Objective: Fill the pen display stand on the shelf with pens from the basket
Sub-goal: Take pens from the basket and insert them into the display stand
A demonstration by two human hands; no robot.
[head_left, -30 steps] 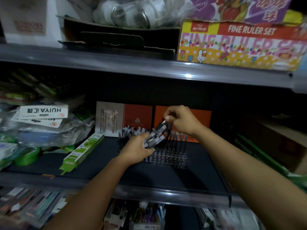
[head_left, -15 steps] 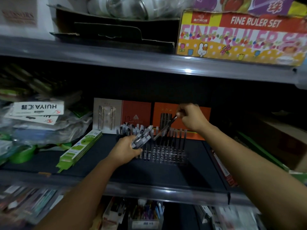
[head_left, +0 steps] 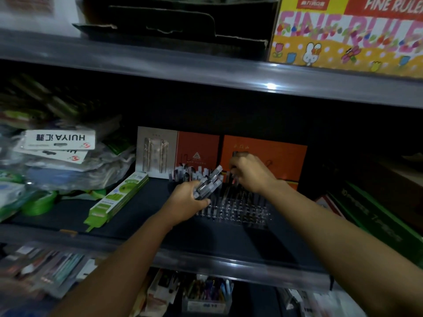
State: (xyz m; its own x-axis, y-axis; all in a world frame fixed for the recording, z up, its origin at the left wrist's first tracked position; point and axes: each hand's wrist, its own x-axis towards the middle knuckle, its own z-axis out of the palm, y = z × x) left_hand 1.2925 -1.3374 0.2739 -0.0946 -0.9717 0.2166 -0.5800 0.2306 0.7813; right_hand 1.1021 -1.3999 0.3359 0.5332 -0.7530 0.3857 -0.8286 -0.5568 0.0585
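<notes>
The left hand [head_left: 187, 200] grips a bundle of pens [head_left: 209, 183] over the clear pen stand [head_left: 238, 209] on the shelf [head_left: 68, 211]. The right hand [head_left: 249, 173] pinches one pen [head_left: 238, 153] above its back rows. A green box [head_left: 117, 199] lies left; orange cards [head_left: 281, 156] stand behind.

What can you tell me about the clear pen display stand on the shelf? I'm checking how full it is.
The pen display stand looks like clear plastic with rows of small upright sockets. It sits on the dark shelf, in front of orange backing cards. Pens stand in its back rows; the front rows look mostly empty, though blur hides detail. The left hand holds a bundle of pens over its left edge; the right hand holds one pen above the back rows.
</notes>
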